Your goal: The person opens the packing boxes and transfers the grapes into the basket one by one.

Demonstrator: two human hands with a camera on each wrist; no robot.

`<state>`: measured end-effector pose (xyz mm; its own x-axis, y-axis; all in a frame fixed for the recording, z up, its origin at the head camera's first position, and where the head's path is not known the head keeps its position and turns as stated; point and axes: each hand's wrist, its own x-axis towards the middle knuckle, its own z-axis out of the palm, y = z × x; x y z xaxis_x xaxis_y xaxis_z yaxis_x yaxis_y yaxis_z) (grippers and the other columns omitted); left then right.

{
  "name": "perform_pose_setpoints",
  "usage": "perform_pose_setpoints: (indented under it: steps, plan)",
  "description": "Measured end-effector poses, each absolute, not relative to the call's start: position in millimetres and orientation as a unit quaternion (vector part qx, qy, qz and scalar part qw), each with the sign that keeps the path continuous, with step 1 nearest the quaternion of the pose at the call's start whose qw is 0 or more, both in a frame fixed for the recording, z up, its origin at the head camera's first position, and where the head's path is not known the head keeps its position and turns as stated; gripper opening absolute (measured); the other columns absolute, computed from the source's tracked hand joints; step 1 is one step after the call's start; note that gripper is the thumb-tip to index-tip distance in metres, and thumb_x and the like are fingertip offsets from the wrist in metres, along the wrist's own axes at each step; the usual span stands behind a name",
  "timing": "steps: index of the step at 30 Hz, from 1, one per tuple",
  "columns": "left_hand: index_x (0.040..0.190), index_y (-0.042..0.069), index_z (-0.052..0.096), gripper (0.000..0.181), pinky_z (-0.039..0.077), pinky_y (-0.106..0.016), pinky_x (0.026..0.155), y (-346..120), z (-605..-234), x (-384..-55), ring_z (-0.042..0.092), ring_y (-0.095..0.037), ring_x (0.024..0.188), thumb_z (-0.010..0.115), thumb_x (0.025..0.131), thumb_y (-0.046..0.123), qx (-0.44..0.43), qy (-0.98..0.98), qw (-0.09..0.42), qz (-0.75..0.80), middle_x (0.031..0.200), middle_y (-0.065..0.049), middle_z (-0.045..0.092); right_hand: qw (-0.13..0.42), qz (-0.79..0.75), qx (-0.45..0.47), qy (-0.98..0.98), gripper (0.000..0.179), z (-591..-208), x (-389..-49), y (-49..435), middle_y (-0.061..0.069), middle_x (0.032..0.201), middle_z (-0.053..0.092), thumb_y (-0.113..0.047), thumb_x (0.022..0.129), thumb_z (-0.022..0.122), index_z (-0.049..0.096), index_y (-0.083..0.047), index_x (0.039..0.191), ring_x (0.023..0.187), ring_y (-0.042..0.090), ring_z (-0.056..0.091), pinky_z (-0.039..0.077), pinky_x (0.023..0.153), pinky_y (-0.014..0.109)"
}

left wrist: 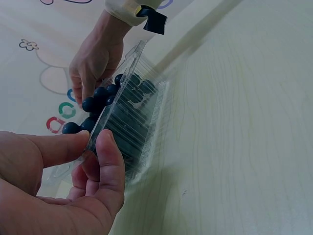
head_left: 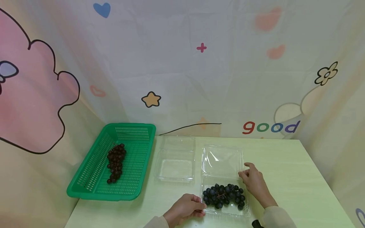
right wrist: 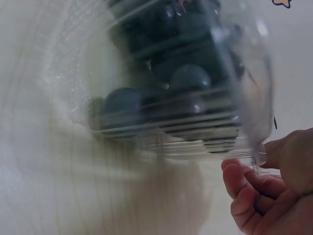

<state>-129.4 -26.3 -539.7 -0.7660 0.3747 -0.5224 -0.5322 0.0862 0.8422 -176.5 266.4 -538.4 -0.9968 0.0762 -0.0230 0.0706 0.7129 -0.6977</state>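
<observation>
A clear plastic clamshell box (head_left: 211, 211) stands open at the front of the table, its lid (head_left: 222, 161) folded back away from me. Dark purple grapes (head_left: 223, 194) on a stem lie in its base. My left hand (head_left: 186, 207) pinches the near left rim; the left wrist view puts the thumb over the rim and the fingers below it. At the right side, near the hinge, my right hand (head_left: 255, 180) holds the box's edge between thumb and fingers. In the right wrist view this hand (right wrist: 274, 186) is at the rim, partly cut off by the frame.
To the left stands a green plastic basket (head_left: 137, 180) with a bunch of reddish-brown grapes (head_left: 116, 161) inside. A second open clear box (head_left: 175, 169) sits between basket and grape box. A printed curtain (head_left: 182, 79) hangs behind the table (head_left: 291, 177).
</observation>
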Motion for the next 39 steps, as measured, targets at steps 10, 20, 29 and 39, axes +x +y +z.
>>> perform_pose_setpoints:
  steps: [10, 20, 29, 39]
  plan:
    - [0.094, 0.000, 0.061, 0.009, 0.058, -0.023, 0.067, -26.6, -538.8, -129.8, 0.066, -0.014, 0.068, 0.069, 0.094, -0.005, -0.062, 0.651, 0.341, 0.675, 0.089, -0.013, 0.069, -0.019, 0.352, -0.023, -0.935, 0.050, -538.7, -178.2, 268.3, 0.020, 0.099, 0.073, -0.011, 0.104, 0.060, 0.045, 0.021, 0.138, 0.076, 0.021, 0.066, 0.056, 0.068, 0.041]
    - [0.094, -0.001, 0.061, 0.009, 0.057, -0.022, 0.065, -25.8, -540.1, -129.9, 0.066, -0.013, 0.067, 0.068, 0.095, -0.006, -0.060, 0.649, 0.341, 0.678, 0.090, -0.015, 0.070, -0.018, 0.330, 0.007, -0.944, 0.044, -541.6, -178.7, 269.9, 0.021, 0.095, 0.073, -0.011, 0.106, 0.055, 0.049, 0.024, 0.132, 0.080, 0.027, 0.070, 0.057, 0.072, 0.047]
    - [0.093, 0.000, 0.060, 0.010, 0.057, -0.022, 0.065, -25.9, -538.9, -128.5, 0.065, -0.013, 0.067, 0.068, 0.094, -0.006, -0.060, 0.650, 0.335, 0.680, 0.088, -0.014, 0.069, -0.023, 0.318, -0.001, -0.948, 0.026, -546.2, -180.1, 270.1, 0.004, 0.076, 0.061, -0.012, 0.110, 0.045, 0.062, 0.005, 0.101, 0.067, 0.020, 0.053, 0.046, 0.063, 0.039]
    - [0.093, -0.001, 0.060, 0.010, 0.058, -0.023, 0.066, -25.5, -539.7, -128.6, 0.065, -0.013, 0.067, 0.068, 0.095, -0.007, -0.059, 0.647, 0.335, 0.682, 0.089, -0.015, 0.069, -0.024, 0.325, 0.000, -0.945, 0.036, -547.2, -177.7, 271.0, 0.015, 0.092, 0.071, -0.017, 0.110, 0.047, 0.060, 0.014, 0.123, 0.090, 0.036, 0.068, 0.054, 0.082, 0.055]
